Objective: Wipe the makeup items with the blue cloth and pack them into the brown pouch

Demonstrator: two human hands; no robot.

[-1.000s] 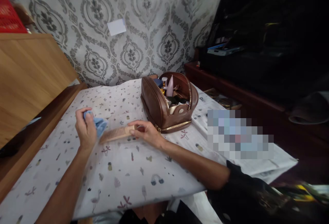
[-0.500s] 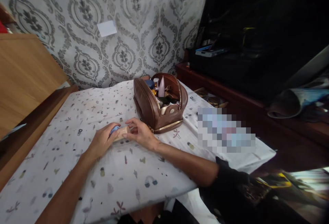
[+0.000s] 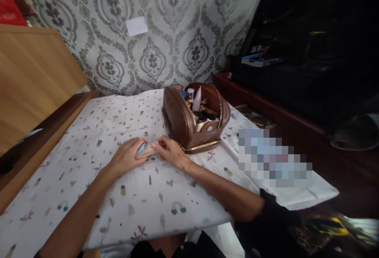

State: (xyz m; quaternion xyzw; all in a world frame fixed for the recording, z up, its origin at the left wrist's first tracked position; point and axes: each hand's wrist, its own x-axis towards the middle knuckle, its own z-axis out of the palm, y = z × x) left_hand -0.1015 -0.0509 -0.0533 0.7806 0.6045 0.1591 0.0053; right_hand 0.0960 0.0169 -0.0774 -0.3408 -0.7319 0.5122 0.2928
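Note:
Over the cloth in front of the bag, my left hand (image 3: pixel 128 155) is closed around a small beige item with a blue part (image 3: pixel 148 150). The fingers of my right hand (image 3: pixel 171 151) pinch its right end. Its exact kind is hard to make out, as both hands cover much of it. Just beyond my right hand stands a brown leather cosmetic bag (image 3: pixel 180 118), unzipped at the top. Inside it are a pale pink tapered tube (image 3: pixel 197 99), a silver-capped bottle (image 3: pixel 190 94) and other small, partly hidden things.
A white patterned cloth (image 3: pixel 118 118) covers the table. At the right lies a blurred-out flat object (image 3: pixel 274 155). A wooden panel (image 3: pixel 38 64) rises at left, a dark red ledge (image 3: pixel 251 100) and black screen (image 3: pixel 302 41) at right. Patterned wallpaper (image 3: pixel 151 58) is behind.
My view has turned slightly left, so the scene sits further right. My right hand's fingers have drawn closer together on the item's end, and my left hand still grips it.

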